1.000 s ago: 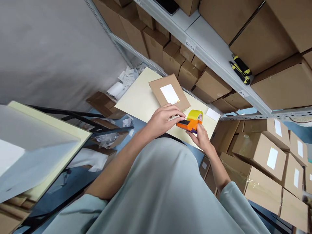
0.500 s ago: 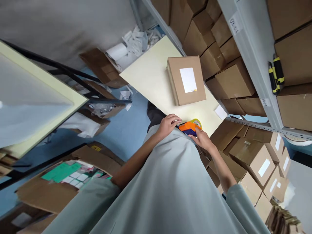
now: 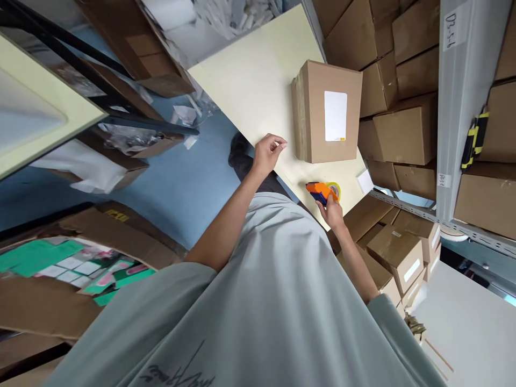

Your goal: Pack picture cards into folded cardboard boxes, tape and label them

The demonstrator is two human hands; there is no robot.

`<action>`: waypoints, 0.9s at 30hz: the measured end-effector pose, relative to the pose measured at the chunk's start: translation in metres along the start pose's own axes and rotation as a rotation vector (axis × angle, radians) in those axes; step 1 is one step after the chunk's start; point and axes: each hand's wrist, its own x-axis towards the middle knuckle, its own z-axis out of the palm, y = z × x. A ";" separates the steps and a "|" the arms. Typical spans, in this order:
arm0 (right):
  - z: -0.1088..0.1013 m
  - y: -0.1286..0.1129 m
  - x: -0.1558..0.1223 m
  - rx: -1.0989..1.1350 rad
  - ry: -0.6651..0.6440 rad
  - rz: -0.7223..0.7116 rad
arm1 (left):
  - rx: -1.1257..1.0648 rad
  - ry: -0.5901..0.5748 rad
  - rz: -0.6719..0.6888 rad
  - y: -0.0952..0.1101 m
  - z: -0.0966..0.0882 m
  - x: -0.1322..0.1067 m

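Note:
My right hand [image 3: 333, 213] is wrapped round the handle of an orange and dark blue tape dispenser [image 3: 321, 190], with a yellow-rimmed tape roll on it, low over the table's near side. My left hand [image 3: 266, 154] hovers at the table's left edge with thumb and fingertips pressed together; whatever they may pinch is too small to make out. A closed cardboard box [image 3: 337, 148] with a white label [image 3: 335, 115] sits on the cream table [image 3: 245, 86]. Its taped side faces left, a short way from my left fingers.
A small white box [image 3: 365, 181] lies at the table's right corner. Shelves stacked with cardboard boxes [image 3: 403, 129] run along the right, with box cutters [image 3: 474, 141] on the upright. An open carton [image 3: 76, 317] of green and white packets stands at lower left.
My left hand has moved away from the tape dispenser, forward towards the box. My right hand still holds the dispenser, now farther from my body. The view has shifted and come closer.

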 end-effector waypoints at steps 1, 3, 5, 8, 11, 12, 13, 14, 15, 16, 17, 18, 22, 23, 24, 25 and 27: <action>0.005 -0.003 0.005 0.006 0.012 0.011 | -0.004 -0.005 0.011 -0.003 0.000 0.004; 0.013 -0.005 0.011 0.027 0.033 0.032 | -0.005 -0.013 0.019 -0.009 0.002 0.010; 0.021 -0.005 0.016 0.063 0.059 0.056 | -0.002 -0.018 0.014 -0.012 0.007 0.015; 0.029 -0.007 0.021 0.129 0.097 0.070 | -0.010 -0.023 0.015 -0.013 0.021 0.025; 0.034 -0.013 0.022 0.156 0.092 0.080 | -0.030 -0.015 0.014 -0.009 0.038 0.033; 0.034 -0.015 0.022 0.155 0.087 0.087 | -0.035 -0.008 0.007 -0.007 0.044 0.034; 0.034 -0.018 0.021 0.152 0.084 0.090 | -0.038 0.003 -0.005 -0.004 0.048 0.033; 0.034 -0.021 0.019 0.143 0.082 0.089 | -0.040 0.018 -0.020 0.000 0.053 0.032; 0.033 -0.025 0.018 0.129 0.080 0.082 | -0.041 0.037 -0.039 0.003 0.056 0.029; 0.033 -0.028 0.017 0.107 0.074 0.073 | -0.040 0.059 -0.061 0.007 0.059 0.025; 0.032 -0.031 0.016 0.081 0.066 0.064 | -0.040 0.082 -0.085 0.010 0.062 0.021; 0.031 -0.033 0.015 0.058 0.057 0.059 | -0.044 0.104 -0.112 0.013 0.064 0.017; 0.029 -0.040 0.015 0.057 0.054 0.046 | -0.112 0.172 -0.219 0.021 0.067 0.007; 0.029 -0.041 0.015 0.076 0.062 0.046 | -0.138 0.183 -0.239 0.022 0.066 0.007; 0.030 -0.041 0.015 0.096 0.072 0.046 | -0.165 0.190 -0.256 0.024 0.065 0.007; 0.030 -0.041 0.015 0.115 0.080 0.049 | -0.193 0.194 -0.271 0.026 0.064 0.006; 0.032 -0.041 0.015 0.143 0.088 0.053 | -0.233 0.194 -0.292 0.033 0.063 0.005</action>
